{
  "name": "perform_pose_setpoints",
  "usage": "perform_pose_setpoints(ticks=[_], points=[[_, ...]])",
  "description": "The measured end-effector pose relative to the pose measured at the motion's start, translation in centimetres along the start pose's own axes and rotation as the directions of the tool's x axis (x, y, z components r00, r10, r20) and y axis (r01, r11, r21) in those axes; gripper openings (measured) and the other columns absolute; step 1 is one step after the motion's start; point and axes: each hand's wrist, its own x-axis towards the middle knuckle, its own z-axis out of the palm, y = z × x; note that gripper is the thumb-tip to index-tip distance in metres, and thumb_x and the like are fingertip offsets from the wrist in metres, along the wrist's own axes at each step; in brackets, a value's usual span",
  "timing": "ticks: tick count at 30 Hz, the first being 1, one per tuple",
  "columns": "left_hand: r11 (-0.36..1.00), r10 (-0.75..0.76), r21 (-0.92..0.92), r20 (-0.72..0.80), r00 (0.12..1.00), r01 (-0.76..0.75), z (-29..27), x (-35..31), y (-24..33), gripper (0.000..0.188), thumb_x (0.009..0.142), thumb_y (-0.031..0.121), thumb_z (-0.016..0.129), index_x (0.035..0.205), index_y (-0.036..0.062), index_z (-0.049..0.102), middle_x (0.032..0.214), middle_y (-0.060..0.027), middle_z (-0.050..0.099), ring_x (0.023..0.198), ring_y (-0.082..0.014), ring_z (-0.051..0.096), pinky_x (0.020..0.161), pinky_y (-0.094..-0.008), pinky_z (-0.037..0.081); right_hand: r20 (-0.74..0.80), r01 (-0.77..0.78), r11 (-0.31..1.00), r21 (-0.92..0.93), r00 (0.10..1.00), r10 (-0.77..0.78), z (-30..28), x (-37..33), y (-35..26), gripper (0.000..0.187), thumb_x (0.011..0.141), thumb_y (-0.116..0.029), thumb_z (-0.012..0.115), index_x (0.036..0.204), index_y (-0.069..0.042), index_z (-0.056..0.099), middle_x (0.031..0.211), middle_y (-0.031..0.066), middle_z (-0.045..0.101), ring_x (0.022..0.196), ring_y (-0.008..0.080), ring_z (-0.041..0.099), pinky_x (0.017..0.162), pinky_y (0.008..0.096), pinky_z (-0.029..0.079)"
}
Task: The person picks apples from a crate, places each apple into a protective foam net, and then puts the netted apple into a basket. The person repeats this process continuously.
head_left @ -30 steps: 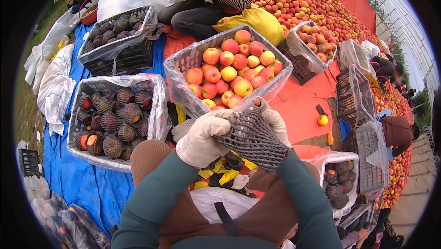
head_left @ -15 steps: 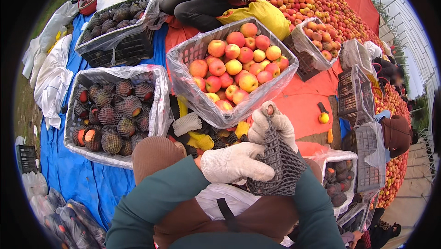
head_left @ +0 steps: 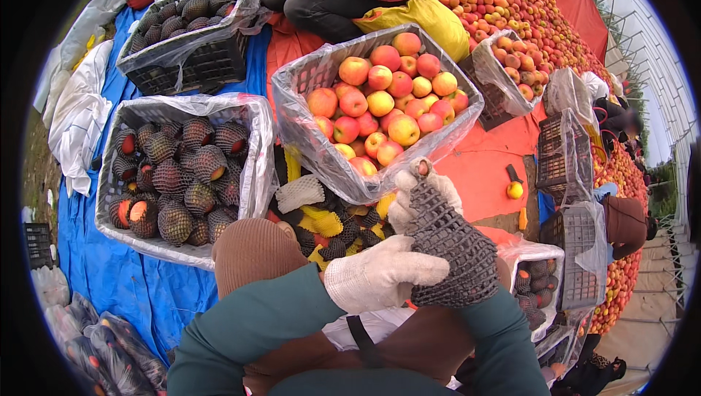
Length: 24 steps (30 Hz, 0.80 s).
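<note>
A dark grey foam fruit net (head_left: 458,259) is drawn out in front of my lap, its top end at my right fingers and its wide lower end spread over the right cuff. My right hand (head_left: 431,190), in a white glove with a bare fingertip poking through, is closed at the net's upper end; part of the hand is hidden behind the mesh. My left hand (head_left: 380,272), also white-gloved, reaches in from the left. Its fingers are stretched out against the net's left edge. Just beyond stands a plastic-lined crate (head_left: 307,151) of bare red-yellow apples (head_left: 380,102).
A lined crate (head_left: 264,149) of netted apples (head_left: 174,177) stands at left, another crate (head_left: 182,67) behind it. Loose foam nets (head_left: 321,221) lie between my knees and the crates. A smaller netted-apple crate (head_left: 555,250) sits at right. A co-worker's legs (head_left: 321,5) are at the back.
The net has been drawn out longer and now spreads along my right hand and cuff. My left hand has shifted slightly right, its fingers straighter. The view has tilted a little.
</note>
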Motion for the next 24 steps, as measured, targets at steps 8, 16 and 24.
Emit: perform_pose_setpoints(ticks=[8, 16, 24], points=[[0.943, 0.241, 0.229, 0.026, 0.97, -0.24, 2.0, -1.6, 4.2, 0.042, 0.08, 0.001, 0.051, 0.122, 0.0004, 0.048, 0.095, -0.003, 0.057, 0.081, -0.0118, 0.052, 0.068, -0.0275, 0.045, -0.041, -0.216, 0.912, -0.349, 0.976, 0.216, -3.2, 2.1, -1.0, 0.031, 0.09, -0.02, 0.048, 0.114, -0.001, 0.048, 0.105, 0.012, 0.056, 0.096, 0.0187, 0.056, 0.084, 0.0301, 0.045], [0.693, 0.314, 0.69, -0.031, 0.949, -0.207, 0.3, -0.6, 3.2, 0.03, 0.073, -0.003, 0.057, 0.103, -0.0006, 0.058, 0.097, -0.0138, 0.06, 0.088, -0.0259, 0.058, 0.077, -0.034, 0.047, -0.091, -0.203, -0.743, -0.638, 0.978, -0.189, -10.0, 14.0, -14.6, 0.047, 0.073, -0.027, 0.063, 0.111, 0.0, 0.054, 0.109, 0.0193, 0.057, 0.098, 0.0312, 0.058, 0.086, 0.036, 0.046], [-0.105, 0.521, 0.95, 0.305, 0.798, -0.294, -3.0, 0.9, 3.8, 0.047, 0.064, -0.003, 0.057, 0.111, -0.0045, 0.054, 0.11, -0.0181, 0.057, 0.1, -0.0336, 0.056, 0.087, -0.0418, 0.043, -0.38, -0.248, -0.964, -0.097, 0.904, -0.194, -14.6, 17.8, -12.7, 0.042, 0.074, -0.027, 0.057, 0.11, -0.005, 0.054, 0.112, 0.0183, 0.054, 0.1, 0.033, 0.057, 0.083, 0.0423, 0.047]])
